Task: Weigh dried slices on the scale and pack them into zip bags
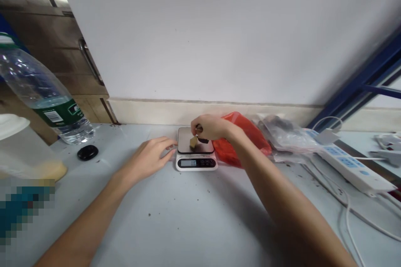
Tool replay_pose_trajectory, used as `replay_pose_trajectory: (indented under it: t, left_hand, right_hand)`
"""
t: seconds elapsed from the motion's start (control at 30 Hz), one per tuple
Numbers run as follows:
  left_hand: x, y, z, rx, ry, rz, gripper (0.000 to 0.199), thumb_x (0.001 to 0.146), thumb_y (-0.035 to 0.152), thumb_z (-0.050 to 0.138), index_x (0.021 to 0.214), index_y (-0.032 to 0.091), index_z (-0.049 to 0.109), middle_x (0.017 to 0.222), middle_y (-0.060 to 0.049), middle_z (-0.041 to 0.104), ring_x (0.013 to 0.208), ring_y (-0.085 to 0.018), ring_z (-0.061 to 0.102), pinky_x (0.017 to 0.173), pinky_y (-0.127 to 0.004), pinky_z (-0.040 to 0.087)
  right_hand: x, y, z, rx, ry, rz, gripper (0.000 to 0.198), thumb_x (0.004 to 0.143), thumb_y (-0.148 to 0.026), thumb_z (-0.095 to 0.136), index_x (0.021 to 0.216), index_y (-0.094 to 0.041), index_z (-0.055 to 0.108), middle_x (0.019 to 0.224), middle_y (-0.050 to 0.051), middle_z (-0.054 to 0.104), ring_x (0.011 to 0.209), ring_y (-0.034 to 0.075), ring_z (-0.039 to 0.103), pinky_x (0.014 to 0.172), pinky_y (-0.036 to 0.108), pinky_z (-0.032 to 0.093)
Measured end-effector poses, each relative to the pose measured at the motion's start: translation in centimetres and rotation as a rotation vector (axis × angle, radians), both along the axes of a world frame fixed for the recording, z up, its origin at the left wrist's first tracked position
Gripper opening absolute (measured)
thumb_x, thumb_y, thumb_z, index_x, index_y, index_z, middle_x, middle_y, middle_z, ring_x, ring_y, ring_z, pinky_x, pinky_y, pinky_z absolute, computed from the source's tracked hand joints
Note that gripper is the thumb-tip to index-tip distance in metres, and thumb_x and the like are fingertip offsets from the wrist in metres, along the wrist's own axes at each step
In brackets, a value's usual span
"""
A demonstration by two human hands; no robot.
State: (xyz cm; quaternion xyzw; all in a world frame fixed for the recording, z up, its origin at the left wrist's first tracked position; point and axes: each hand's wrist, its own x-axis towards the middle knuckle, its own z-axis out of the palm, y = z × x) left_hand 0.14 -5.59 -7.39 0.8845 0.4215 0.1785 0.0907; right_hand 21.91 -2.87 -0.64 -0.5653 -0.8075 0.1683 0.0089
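A small digital kitchen scale (183,145) with a metal plate and a white front stands near the wall; its lit display (189,163) shows digits too small to read surely. My right hand (209,127) is over the plate, fingers pinched on a small tan chunk (194,141). Whether the chunk touches the plate I cannot tell. A dark patch shows just under these fingers, its nature unclear. At the left edge of the scale rests my left hand (155,154), fingers apart and slightly curved, holding nothing.
Right of the scale lie a red plastic bag (232,152), clear plastic bags (283,135) and a white power strip (354,169) with cables. On the left are a large water bottle (59,110), a black oval object (87,152) and a translucent white container (21,154).
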Motion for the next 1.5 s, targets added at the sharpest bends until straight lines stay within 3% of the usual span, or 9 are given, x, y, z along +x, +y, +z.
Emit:
replay_pose_trajectory:
  t: [0.2, 0.37, 0.47, 0.57, 0.73, 0.87, 1.07, 1.37, 1.5]
  left_hand:
    - [0.6, 0.0, -0.7, 0.045, 0.076, -0.018, 0.031, 0.097, 0.031, 0.041, 0.108, 0.022, 0.069, 0.104, -0.006, 0.075, 0.094, -0.024, 0.071, 0.080, -0.034, 0.054]
    - [1.0, -0.2, -1.0, 0.085, 0.100, -0.034, 0.031, 0.099, 0.032, 0.040, 0.104, 0.022, 0.068, 0.099, -0.006, 0.073, 0.091, -0.024, 0.070, 0.079, -0.034, 0.054]
    - [0.9, -0.1, -1.0, 0.113, 0.071, -0.049, 0.032, 0.099, 0.031, 0.039, 0.104, 0.021, 0.068, 0.101, -0.007, 0.072, 0.093, -0.024, 0.070, 0.082, -0.035, 0.055]
    - [0.6, 0.0, -1.0, 0.148, 0.048, -0.048, 0.031, 0.098, 0.031, 0.040, 0.104, 0.021, 0.068, 0.102, -0.007, 0.073, 0.093, -0.023, 0.070, 0.083, -0.035, 0.055]
    - [0.6, -0.1, -0.8, 0.162, 0.033, -0.048, 0.032, 0.099, 0.032, 0.039, 0.104, 0.022, 0.068, 0.103, -0.006, 0.073, 0.093, -0.022, 0.070, 0.083, -0.034, 0.056]
    - [0.8, -0.2, -0.7, 0.129, 0.036, -0.056, 0.033, 0.099, 0.033, 0.038, 0.103, 0.022, 0.069, 0.103, -0.006, 0.073, 0.092, -0.022, 0.070, 0.085, -0.034, 0.056]
    - [0.9, -0.3, -0.7, 0.099, 0.039, -0.048, 0.033, 0.098, 0.033, 0.038, 0.103, 0.022, 0.069, 0.104, -0.007, 0.073, 0.094, -0.024, 0.070, 0.085, -0.036, 0.055]
    - [1.0, -0.5, -0.7, 0.054, 0.042, -0.029, 0.032, 0.098, 0.032, 0.040, 0.105, 0.022, 0.069, 0.106, -0.007, 0.072, 0.096, -0.025, 0.071, 0.084, -0.037, 0.055]
    - [0.9, -0.4, -0.6, 0.069, 0.044, -0.034, 0.032, 0.098, 0.032, 0.039, 0.105, 0.022, 0.069, 0.104, -0.007, 0.072, 0.094, -0.025, 0.070, 0.083, -0.036, 0.055]
  right_hand:
    - [-0.2, -0.5, -0.9, -0.114, 0.016, 0.043, 0.043, 0.079, -0.003, 0.058, 0.114, -0.022, 0.074, 0.102, 0.006, 0.079, 0.086, 0.018, 0.071, 0.062, 0.023, 0.048]
    - [2.2, -1.8, 1.1, 0.039, 0.141, -0.043, 0.043, 0.083, -0.010, 0.065, 0.121, -0.027, 0.072, 0.126, 0.004, 0.073, 0.107, 0.019, 0.069, 0.081, 0.021, 0.051]
    - [4.5, -2.5, 2.4, 0.130, 0.145, -0.282, 0.033, 0.085, -0.013, 0.062, 0.114, -0.024, 0.074, 0.118, 0.006, 0.075, 0.093, 0.017, 0.071, 0.071, 0.021, 0.052]
    - [6.6, -2.7, 2.7, 0.078, -0.032, -0.433, 0.037, 0.078, -0.012, 0.066, 0.112, -0.023, 0.075, 0.111, 0.007, 0.076, 0.088, 0.021, 0.071, 0.064, 0.024, 0.051]
    - [7.2, -1.7, 0.7, -0.208, -0.250, -0.494, 0.039, 0.069, -0.011, 0.074, 0.108, -0.019, 0.077, 0.099, 0.011, 0.077, 0.078, 0.025, 0.072, 0.055, 0.029, 0.051]
    - [6.8, -1.1, -0.9, -0.203, -0.211, -0.510, 0.028, 0.069, -0.008, 0.071, 0.095, -0.017, 0.078, 0.072, 0.007, 0.073, 0.067, 0.024, 0.071, 0.053, 0.029, 0.051]
    - [7.9, -0.9, -0.9, -0.149, -0.105, -0.470, 0.013, 0.073, -0.009, 0.067, 0.077, -0.019, 0.074, 0.070, 0.007, 0.073, 0.065, 0.021, 0.070, 0.056, 0.029, 0.051]
    - [6.5, -2.8, 2.6, 0.016, 0.137, -0.324, 0.029, 0.074, -0.012, 0.069, 0.100, -0.025, 0.073, 0.093, 0.001, 0.077, 0.070, 0.016, 0.068, 0.057, 0.023, 0.049]
    - [4.4, -2.7, 2.0, 0.092, 0.237, -0.156, 0.023, 0.083, -0.019, 0.069, 0.104, -0.024, 0.075, 0.099, 0.003, 0.078, 0.079, 0.015, 0.069, 0.065, 0.022, 0.050]
